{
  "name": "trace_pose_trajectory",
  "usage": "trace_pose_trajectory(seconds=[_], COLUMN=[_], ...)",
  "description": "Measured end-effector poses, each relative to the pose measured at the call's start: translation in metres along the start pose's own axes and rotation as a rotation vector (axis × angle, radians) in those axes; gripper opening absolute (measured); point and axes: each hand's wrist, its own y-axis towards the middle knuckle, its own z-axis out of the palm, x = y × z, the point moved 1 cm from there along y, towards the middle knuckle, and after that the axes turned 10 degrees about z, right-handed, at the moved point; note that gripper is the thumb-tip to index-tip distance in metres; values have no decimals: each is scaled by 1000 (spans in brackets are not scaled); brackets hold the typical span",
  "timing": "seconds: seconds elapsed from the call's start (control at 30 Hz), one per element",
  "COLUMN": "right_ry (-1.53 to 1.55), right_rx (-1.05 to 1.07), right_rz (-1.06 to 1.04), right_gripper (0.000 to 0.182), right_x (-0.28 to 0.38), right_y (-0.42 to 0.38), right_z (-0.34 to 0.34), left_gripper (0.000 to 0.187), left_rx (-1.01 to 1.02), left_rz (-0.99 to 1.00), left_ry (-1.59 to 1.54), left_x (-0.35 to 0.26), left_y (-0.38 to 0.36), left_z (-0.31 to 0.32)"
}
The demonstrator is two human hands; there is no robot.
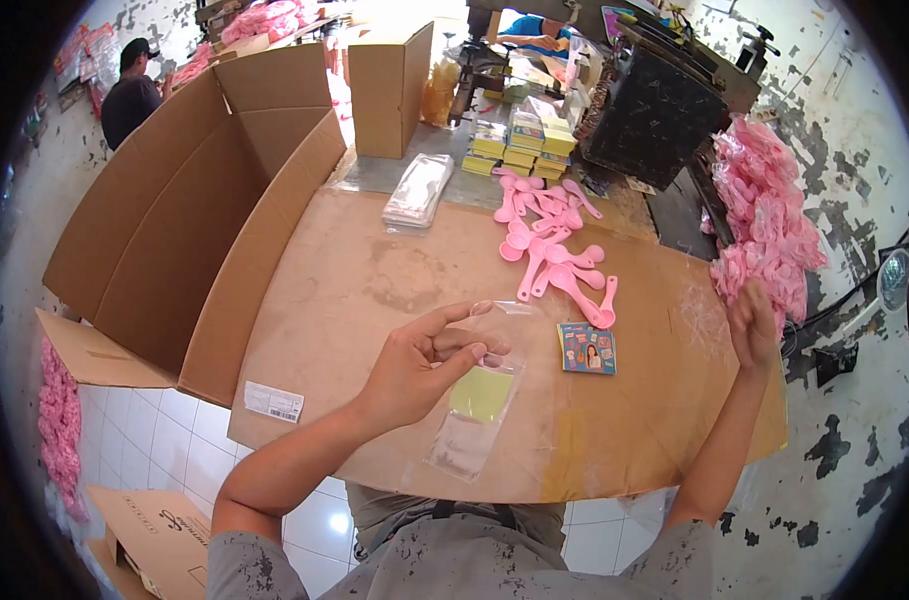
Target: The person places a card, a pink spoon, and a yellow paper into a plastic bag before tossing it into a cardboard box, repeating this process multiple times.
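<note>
Grey-shirted worker at cardboard-covered table (375, 290), bagging pink items.

Left hand (425, 365) is pinching the mouth of a clear plastic bag (475, 420) between thumb and curled fingers, the bag lying flat on the table with a yellow card (482, 393) inside. Right hand (755, 325) is hovering open at the table's right edge, holding nothing, just beside a heap of pink bagged goods (770, 215). A small printed card (588, 348) is lying between the hands; loose pink spoons (555, 250) are spreading beyond it. A stack of clear bags (418, 190) is sitting farther back, near an open cardboard box (185, 210) standing to the left.
</note>
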Motion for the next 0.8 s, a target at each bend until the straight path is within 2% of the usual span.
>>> trace_pose_trajectory(seconds=[0.03,0.07,0.13,0.2,0.27,0.37,0.43,0.5,0.57,0.67,0.77,0.8], right_ry=[-219,-1027,-1489,-1780,-1895,-1114,-926,-762,-697,-562,-342,-304], right_rx=[-306,-478,-657,-755,-782,-519,-284,125,291,358,363,355], right_rz=[21,117,-174,-343,-357,-160,69,-30,-101,-69,164,156], right_gripper=[8,17,25,31,35,31,24,30,39,41,34,32], right_x=[-15,-67,-81,-73,-42,-41,-37,-52,-58,-82,-97,-99], right_y=[4,7,-13,-21,-27,-11,-10,-11,-17,-13,-3,-1], right_z=[-34,-137,-140,-125,-55,13,103,160,214,246,245,245], left_gripper=[44,43,42,41,40,38,36,35,34,33,32,31], left_rx=[-2,-4,-6,-19,-36,-29,-36,-41,-38,-37,-45,-52], left_rz=[3,7,-2,-3,-6,8,10,1,-10,-6,-25,-32], left_ry=[5,10,42,42,22,22,6,-13,-34,7,14,15], left_x=[1,1,3,7,11,9,11,14,17,19,18,17], left_y=[0,0,1,2,3,2,3,1,1,0,0,0], left_z=[2,3,1,0,1,5,5,6,7,7,4,4])
